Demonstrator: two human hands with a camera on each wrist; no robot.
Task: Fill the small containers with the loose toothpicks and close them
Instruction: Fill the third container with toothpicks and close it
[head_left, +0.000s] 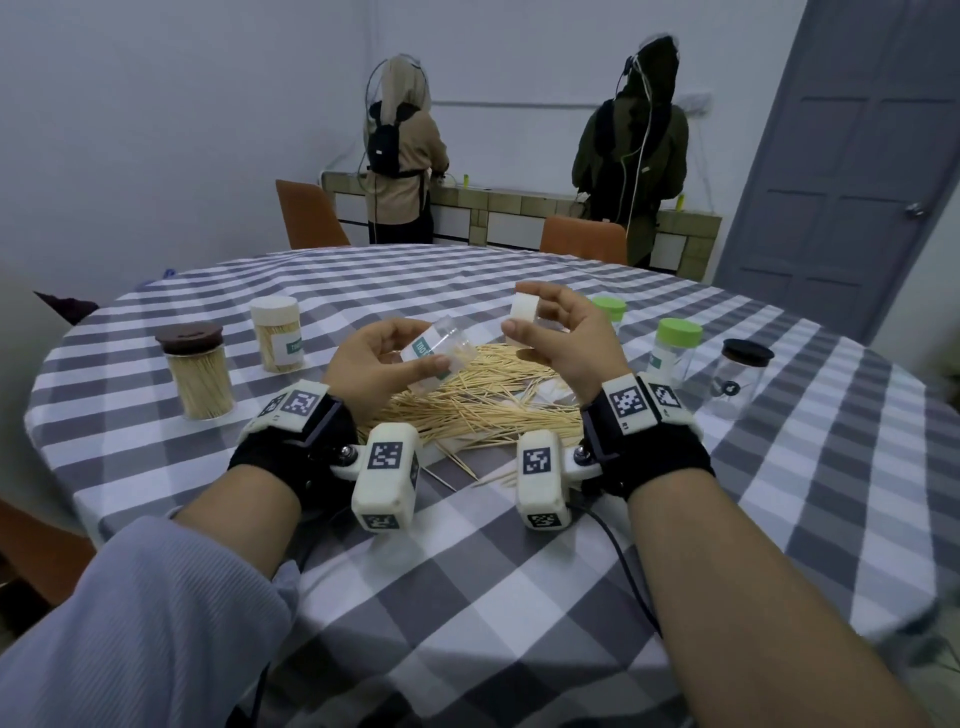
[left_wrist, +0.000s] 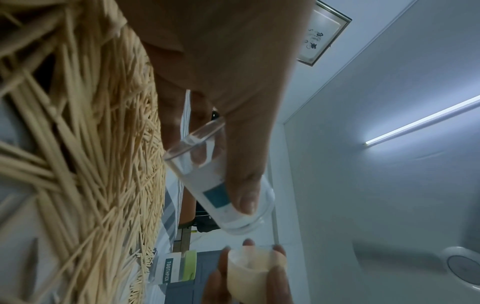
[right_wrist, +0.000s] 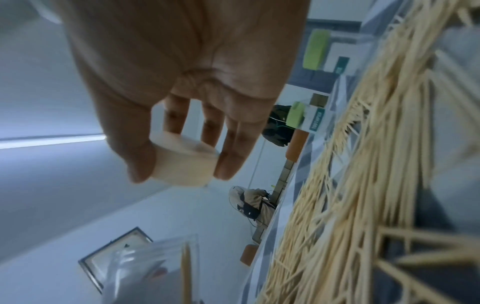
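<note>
My left hand (head_left: 423, 347) grips a small clear container (head_left: 441, 345) with a teal label, tilted, its open mouth towards my right hand. The same container (left_wrist: 213, 176) looks nearly empty in the left wrist view. My right hand (head_left: 530, 312) pinches a cream cap (head_left: 519, 318) between thumb and fingers, a little away from that mouth. The cap (right_wrist: 184, 162) is plain in the right wrist view, with the container (right_wrist: 155, 267) blurred below it. A big pile of loose toothpicks (head_left: 483, 400) lies on the checked tablecloth (head_left: 467, 571) under both hands.
Two filled jars stand at the left, one with a brown lid (head_left: 200, 374) and one with a white lid (head_left: 278, 332). At the right are two green-lidded containers (head_left: 675, 348) and a black-lidded jar (head_left: 743, 379). Two people stand at a far counter behind orange chairs.
</note>
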